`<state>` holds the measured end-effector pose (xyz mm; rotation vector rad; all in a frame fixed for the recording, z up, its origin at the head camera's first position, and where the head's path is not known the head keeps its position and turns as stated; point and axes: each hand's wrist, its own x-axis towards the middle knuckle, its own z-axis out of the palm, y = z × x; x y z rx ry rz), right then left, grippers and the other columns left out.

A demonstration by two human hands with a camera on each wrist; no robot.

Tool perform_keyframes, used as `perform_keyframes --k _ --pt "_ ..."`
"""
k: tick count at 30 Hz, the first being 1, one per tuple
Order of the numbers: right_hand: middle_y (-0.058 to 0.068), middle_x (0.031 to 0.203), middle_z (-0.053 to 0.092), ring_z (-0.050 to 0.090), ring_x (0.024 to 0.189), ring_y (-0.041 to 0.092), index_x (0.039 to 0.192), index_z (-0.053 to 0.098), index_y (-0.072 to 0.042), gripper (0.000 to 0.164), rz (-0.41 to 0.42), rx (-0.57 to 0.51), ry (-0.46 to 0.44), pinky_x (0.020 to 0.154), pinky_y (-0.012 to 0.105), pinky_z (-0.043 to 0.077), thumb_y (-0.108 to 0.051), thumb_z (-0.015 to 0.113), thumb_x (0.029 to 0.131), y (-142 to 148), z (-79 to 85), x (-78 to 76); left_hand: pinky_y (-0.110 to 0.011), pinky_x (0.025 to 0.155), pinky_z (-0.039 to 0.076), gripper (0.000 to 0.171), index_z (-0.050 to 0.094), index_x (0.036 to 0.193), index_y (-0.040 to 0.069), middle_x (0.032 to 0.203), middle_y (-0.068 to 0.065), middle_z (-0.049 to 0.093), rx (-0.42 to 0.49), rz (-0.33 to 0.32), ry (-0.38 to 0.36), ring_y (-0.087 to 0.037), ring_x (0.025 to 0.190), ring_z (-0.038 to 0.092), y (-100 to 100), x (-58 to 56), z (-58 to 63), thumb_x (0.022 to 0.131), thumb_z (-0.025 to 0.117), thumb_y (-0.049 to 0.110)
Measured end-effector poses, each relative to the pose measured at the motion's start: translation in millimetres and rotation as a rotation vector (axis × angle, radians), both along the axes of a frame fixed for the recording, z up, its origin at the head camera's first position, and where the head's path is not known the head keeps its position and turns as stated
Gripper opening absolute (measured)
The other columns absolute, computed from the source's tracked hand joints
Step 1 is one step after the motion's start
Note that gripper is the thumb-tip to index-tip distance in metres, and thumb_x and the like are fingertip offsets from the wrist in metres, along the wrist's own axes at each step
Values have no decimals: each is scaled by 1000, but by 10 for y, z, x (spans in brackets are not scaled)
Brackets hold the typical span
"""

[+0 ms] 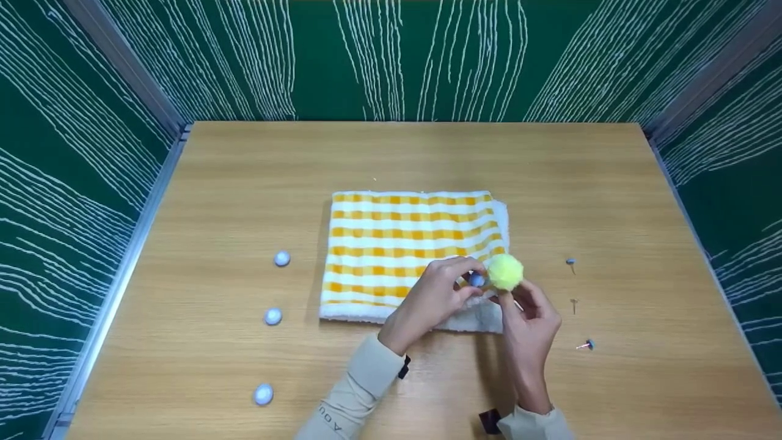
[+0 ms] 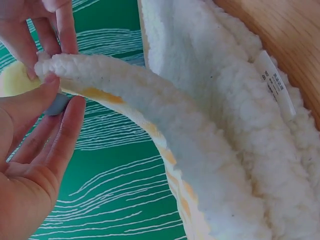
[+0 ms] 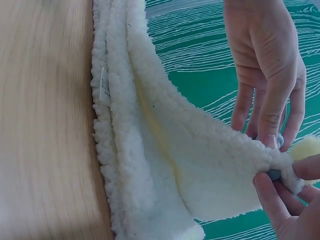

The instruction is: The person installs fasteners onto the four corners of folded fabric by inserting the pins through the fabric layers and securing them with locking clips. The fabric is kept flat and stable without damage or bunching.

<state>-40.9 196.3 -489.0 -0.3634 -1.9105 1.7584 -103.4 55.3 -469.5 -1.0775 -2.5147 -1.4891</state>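
Observation:
A folded fleece blanket, with yellow and white checks on top and white plush underneath, lies on the table. Its near right corner is lifted. My left hand pinches a blue-grey ball on the checked side of this corner. From the plush side, my right hand grips the corner, with a small blue-grey piece between its fingers. A fuzzy yellow-green ball sits right by the corner, at my right fingertips; how it is held is hidden.
Three pale blue balls stand in a column left of the blanket. To its right lie three small pins, the nearest a blue-headed pin. Green walls with white lines enclose the table at the back and sides.

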Motion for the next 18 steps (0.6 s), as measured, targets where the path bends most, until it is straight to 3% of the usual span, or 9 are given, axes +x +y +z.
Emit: perform_keyframes --k 7,12,18 --pt "1 92 67 66 84 14 107 66 6 24 -23 57 -5 74 24 54 3 67 84 -29 32 8 -7 74 45 23 66 100 6 93 1 66 -10 -12 9 -1 81 55 27 -11 -6 79 73 12" --pt "-1 85 68 67 81 13 102 65 14 21 -28 59 11 73 22 53 10 64 81 -95 198 32 -7 76 44 25 67 98 5 92 0 67 -11 2 35 -3 80 56 62 6 -36 77 76 14" --pt "1 88 68 67 83 12 104 65 12 23 -12 35 -5 70 20 53 2 67 83 -101 189 39 -10 86 42 39 63 113 7 105 -1 64 -97 35 35 -3 92 56 97 59 -57 79 76 22"
